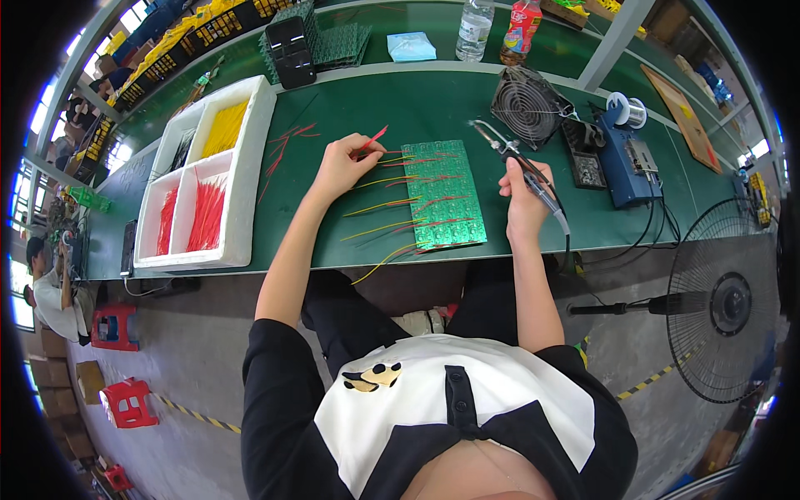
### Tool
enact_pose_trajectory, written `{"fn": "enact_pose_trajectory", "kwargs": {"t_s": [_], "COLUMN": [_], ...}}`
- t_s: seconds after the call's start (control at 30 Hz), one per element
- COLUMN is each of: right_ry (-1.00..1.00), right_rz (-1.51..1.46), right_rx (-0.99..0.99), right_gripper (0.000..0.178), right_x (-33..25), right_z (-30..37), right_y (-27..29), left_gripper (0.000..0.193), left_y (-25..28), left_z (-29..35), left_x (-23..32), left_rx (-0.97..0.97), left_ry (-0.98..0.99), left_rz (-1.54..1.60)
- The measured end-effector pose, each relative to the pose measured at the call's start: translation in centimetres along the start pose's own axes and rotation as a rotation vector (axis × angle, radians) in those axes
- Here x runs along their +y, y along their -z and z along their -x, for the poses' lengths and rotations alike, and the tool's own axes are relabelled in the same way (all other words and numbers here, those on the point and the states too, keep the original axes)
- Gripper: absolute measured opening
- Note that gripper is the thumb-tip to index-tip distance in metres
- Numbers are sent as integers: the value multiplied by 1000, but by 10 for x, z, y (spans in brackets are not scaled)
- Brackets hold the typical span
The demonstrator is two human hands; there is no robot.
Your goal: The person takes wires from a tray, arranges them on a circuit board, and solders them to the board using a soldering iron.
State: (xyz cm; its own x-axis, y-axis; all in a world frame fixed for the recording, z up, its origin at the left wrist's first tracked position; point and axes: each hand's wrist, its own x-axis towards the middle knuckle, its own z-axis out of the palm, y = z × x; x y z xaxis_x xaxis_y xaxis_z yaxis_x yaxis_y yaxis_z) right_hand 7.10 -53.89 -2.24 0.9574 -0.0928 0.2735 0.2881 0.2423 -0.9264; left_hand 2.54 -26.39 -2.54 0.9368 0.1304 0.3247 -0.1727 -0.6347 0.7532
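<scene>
One green circuit-board panel point(442, 187) lies flat on the green bench point(392, 100), in front of the person, between the two hands. Several yellow wires point(380, 207) and red wires point(437, 201) run across it; yellow tails stick out past its left edge, a few red ones too.

Left hand point(343, 169) is by the panel's far left corner, thumb and fingers pinched together on a short red wire point(378, 136). Right hand point(525, 200) is off the right edge, fingers wrapped round a soldering tool point(533, 182), its tip up near the far right corner, apart from the panel.

Clutter on the right: square black fan point(533, 106) just behind the tool, black holder point(586, 154) next, then blue control box point(629, 167) with a solder spool point(627, 112) at its far end. Tool cable loops down from the right hand toward the near bench edge, so that side is tight.

Left side: white foam tray point(248, 179), four compartments, yellow, dark and red wires sorted in it. Loose red strands point(277, 160) lie between tray and left arm. Phone point(128, 247) beside the tray.

Far side: two bottles point(475, 33), pale blue packet point(411, 47), stacked boards point(342, 46). Large pedestal fan point(729, 304) stands off the near right.
</scene>
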Motion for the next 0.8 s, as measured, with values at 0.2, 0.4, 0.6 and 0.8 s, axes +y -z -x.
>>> {"fn": "enact_pose_trajectory", "kwargs": {"t_s": [0.2,0.4,0.6,0.8], "right_ry": [-15,-54,-17,-57], "right_rz": [10,45,126,165], "right_rx": [-95,-203,-285,-362], "right_gripper": [18,18,16,16], "right_x": [5,10,7,7], "right_z": [1,3,8,10], "right_y": [-14,-12,-17,-20], "left_gripper": [11,10,9,9], "left_y": [-10,-8,-10,-10], "left_z": [1,1,1,2], "left_x": [1,4,0,-2], "left_rx": [113,122,101,91], "left_ry": [-187,-159,-198,-188], "left_rz": [-33,-67,-80,-99]}}
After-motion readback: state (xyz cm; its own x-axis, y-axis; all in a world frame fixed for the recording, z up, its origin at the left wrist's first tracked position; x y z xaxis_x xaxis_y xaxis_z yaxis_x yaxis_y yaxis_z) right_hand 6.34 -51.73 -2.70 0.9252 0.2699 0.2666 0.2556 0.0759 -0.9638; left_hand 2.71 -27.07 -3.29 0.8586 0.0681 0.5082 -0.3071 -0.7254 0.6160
